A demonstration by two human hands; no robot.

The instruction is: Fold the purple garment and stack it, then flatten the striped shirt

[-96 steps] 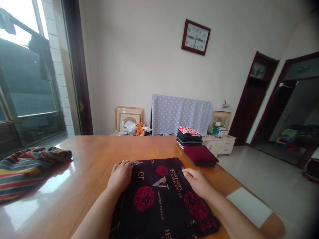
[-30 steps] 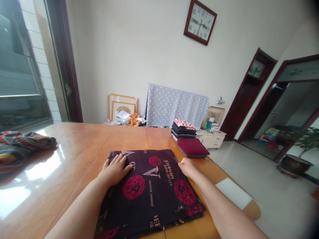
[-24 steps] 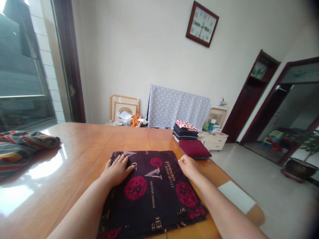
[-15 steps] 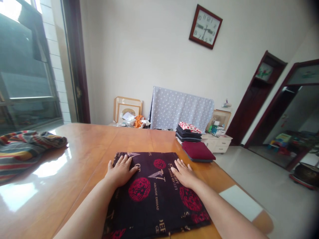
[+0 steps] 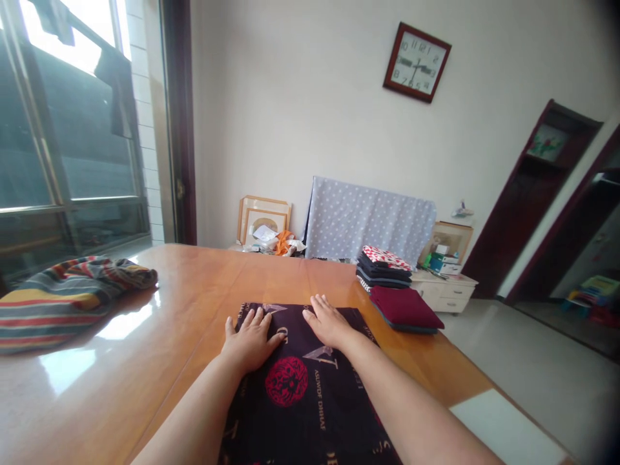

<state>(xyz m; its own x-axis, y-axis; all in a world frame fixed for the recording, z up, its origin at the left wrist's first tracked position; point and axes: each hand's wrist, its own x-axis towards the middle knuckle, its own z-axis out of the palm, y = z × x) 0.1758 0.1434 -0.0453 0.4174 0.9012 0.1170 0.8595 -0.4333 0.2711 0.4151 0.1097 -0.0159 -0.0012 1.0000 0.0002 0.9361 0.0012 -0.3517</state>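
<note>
A dark folded garment [image 5: 303,413] with red round emblems and pale lettering lies flat on the wooden table [image 5: 194,310] in front of me. My left hand [image 5: 252,339] rests on its far left part, palm down with the fingers spread. Toward the middle of the far edge, my right hand [image 5: 329,321] lies flat on the cloth, fingers stretched out. Neither hand grips the fabric. My right forearm hides part of the garment's right side.
Beyond the right hand sit a folded maroon garment [image 5: 405,308] and a stack of folded clothes [image 5: 383,266]. A crumpled striped cloth [image 5: 72,300] lies at the left. A pale sheet [image 5: 504,426] covers the table's right edge.
My right hand has slid left across the garment, from its right edge toward the middle of the far edge. The left hand stays at the far left part. The view has turned slightly left.
</note>
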